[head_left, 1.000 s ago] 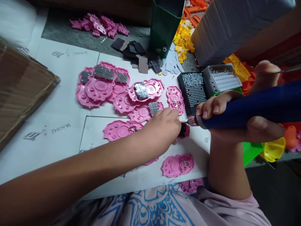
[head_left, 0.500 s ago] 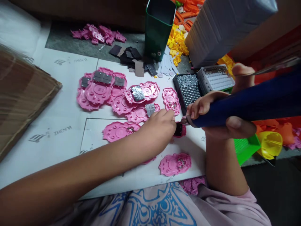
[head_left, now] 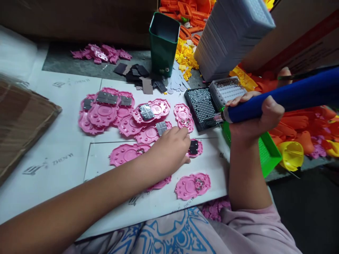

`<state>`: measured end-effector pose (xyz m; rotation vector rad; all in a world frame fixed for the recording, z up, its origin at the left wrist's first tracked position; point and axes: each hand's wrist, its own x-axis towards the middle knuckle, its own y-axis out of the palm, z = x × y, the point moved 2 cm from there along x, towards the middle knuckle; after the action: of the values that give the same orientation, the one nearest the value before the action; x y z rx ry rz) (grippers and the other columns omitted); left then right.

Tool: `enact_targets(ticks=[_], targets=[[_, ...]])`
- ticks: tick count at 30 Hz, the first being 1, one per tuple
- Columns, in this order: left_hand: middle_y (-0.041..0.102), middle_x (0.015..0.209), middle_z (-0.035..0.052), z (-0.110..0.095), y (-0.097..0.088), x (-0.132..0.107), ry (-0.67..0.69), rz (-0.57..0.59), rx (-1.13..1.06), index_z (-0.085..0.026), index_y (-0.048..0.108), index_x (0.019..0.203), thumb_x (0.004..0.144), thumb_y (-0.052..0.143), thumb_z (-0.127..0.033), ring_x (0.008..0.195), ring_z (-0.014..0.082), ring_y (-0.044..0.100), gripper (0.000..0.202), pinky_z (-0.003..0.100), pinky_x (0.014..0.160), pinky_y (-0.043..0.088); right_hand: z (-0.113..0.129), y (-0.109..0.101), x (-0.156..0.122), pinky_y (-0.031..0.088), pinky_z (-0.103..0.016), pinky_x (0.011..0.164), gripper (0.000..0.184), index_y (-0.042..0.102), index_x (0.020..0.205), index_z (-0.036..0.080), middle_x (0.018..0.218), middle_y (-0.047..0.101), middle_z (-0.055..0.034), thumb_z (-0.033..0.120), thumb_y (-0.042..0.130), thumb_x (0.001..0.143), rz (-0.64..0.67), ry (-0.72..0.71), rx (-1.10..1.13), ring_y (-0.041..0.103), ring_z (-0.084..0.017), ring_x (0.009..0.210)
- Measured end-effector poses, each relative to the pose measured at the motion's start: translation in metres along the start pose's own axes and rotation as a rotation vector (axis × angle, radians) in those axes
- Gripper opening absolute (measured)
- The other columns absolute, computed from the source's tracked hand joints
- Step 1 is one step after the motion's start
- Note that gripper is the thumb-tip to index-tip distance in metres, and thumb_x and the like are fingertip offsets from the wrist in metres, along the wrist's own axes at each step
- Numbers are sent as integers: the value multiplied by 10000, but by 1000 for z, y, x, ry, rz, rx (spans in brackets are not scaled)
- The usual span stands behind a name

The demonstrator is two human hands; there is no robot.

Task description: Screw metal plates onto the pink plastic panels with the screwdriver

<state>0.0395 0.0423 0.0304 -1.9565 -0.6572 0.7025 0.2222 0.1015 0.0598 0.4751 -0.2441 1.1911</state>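
My left hand (head_left: 171, 148) lies on a pink plastic plate (head_left: 194, 148) that carries a dark square piece, fingers pressed down on its left part. My right hand (head_left: 253, 120) is wrapped round a blue electric screwdriver (head_left: 280, 98). Its tip points left over the black screw tray (head_left: 202, 107), above and right of the plate. Another pink plate (head_left: 192, 185) with small metal parts lies near the sheet's front edge. One more pink plate (head_left: 125, 154) lies left of my left hand.
A pile of pink plates (head_left: 116, 111) with grey metal pieces lies behind on the white sheet (head_left: 60, 141). A green tin (head_left: 163, 42), a white stack (head_left: 230, 35), a green tray (head_left: 266, 151), yellow and orange parts (head_left: 296, 134) and a cardboard box (head_left: 21, 120) surround it.
The screwdriver tip has lifted off the plate under my left hand and moved up and right, over the screw tray. My left hand stays on the plate.
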Motion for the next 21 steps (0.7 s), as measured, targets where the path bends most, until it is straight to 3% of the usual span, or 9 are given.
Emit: enact_targets(ticks=[3, 10, 13, 17, 21], targets=[[589, 1080, 137, 0, 0, 0, 4, -11, 14, -82, 665, 1082, 816, 748, -344, 1040, 307, 537, 383, 401, 895, 451, -5, 4, -2, 494, -239, 452, 145, 557, 696, 207, 574, 522, 35, 348, 534, 671, -22, -87, 73, 529, -104, 462], [590, 1073, 139, 0, -3, -1, 8, -1, 18, -82, 662, 1078, 821, 741, -329, 1026, 309, 543, 366, 403, 873, 455, -5, 4, -4, 485, -232, 472, 128, 615, 645, 243, 586, 530, 23, 320, 558, 729, 73, -89, 137, 553, -107, 496], [589, 1071, 137, -1, -3, 0, 6, 10, 15, -83, 662, 1071, 816, 747, -332, 1026, 304, 542, 367, 392, 865, 450, -3, 3, -4, 476, -271, 479, 112, 610, 613, 247, 591, 543, 15, 329, 627, 688, 112, -30, 115, 546, -122, 507], [589, 1060, 136, -1, -3, 1, 3, 8, 29, -84, 663, 1060, 820, 741, -334, 1020, 304, 545, 356, 394, 860, 447, -2, 5, -6, 429, -356, 484, 144, 600, 593, 263, 598, 527, 6, 393, 634, 642, 32, 63, 55, 512, -153, 520], [592, 1053, 131, -1, -2, 1, 14, -8, 35, -93, 666, 1039, 812, 747, -342, 1001, 294, 547, 346, 384, 850, 446, 0, 9, -7, 432, -339, 510, 104, 553, 598, 260, 600, 545, 22, 342, 607, 631, 14, 99, 66, 534, -149, 530]])
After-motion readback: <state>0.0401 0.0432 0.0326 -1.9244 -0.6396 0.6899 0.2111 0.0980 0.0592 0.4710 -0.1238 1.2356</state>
